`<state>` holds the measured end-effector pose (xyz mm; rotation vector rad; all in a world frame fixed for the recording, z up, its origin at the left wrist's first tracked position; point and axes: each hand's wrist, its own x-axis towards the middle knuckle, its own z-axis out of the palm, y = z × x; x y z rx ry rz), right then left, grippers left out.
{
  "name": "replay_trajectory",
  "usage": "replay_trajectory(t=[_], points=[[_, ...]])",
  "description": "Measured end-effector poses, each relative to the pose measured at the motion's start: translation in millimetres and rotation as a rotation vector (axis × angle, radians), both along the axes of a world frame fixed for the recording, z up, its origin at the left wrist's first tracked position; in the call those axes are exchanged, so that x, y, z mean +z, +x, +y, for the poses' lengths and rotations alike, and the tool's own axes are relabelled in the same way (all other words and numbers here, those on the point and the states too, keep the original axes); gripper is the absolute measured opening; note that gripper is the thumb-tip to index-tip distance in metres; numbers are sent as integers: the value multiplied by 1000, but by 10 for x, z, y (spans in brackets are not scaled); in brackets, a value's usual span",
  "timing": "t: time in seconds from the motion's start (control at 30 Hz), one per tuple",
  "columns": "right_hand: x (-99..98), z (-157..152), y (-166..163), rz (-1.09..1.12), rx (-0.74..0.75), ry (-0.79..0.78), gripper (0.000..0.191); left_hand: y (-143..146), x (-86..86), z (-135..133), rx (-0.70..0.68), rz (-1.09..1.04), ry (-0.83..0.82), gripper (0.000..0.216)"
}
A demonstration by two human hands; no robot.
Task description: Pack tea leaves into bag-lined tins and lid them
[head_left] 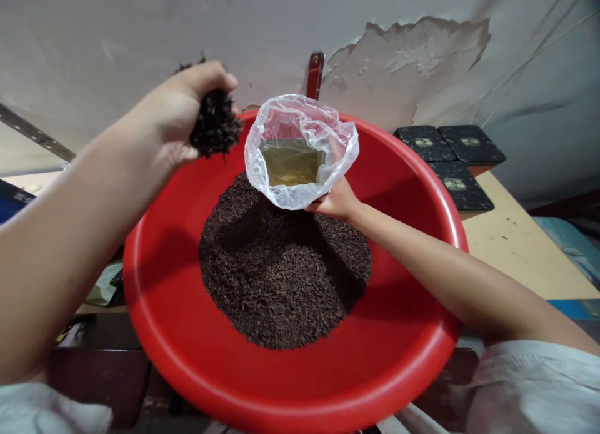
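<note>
My left hand [201, 102] is raised over the far left rim of a red plastic basin [290, 387], with its fingers curled round a clump of dark loose tea [214, 126]. Strands of the tea stick out below and above the fist. My right hand [340, 199] grips a container lined with a clear plastic bag [302, 199] from its right side. The bag's mouth stands wide and faces me; an olive-gold inside shows through it. Beneath both hands, a broad heap of the same dark tea [285, 284] lies in the basin.
Several dark flat tins [462, 185] sit on a pale yellow tabletop [520, 240] at the right. Behind the basin stands a wall [398, 65] with peeling paint. A dark red strip-like object [315, 76] leans there. A metal rail [35, 132] shows at far left.
</note>
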<state>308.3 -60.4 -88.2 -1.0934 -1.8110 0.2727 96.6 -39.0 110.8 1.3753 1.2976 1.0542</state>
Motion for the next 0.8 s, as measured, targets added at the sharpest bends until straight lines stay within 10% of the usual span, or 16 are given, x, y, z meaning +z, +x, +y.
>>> replay_trajectory(t=[0.13,0.27,0.5,0.67,0.8], points=[[5,6,-1,-15,15,17,122,442,100,-153,-188,-86,-43,24],[22,-7,-10,-2,19,40,116,667,-206,-150,-190,27,53,15],[53,2,22,-11,-32,-22,113,649,-420,-58,-368,551,198,32],[53,33,53,-9,-8,-16,112,577,-231,-117,-402,464,195,27],[30,39,56,8,-44,-41,123,355,-323,-202,-320,301,516,6]])
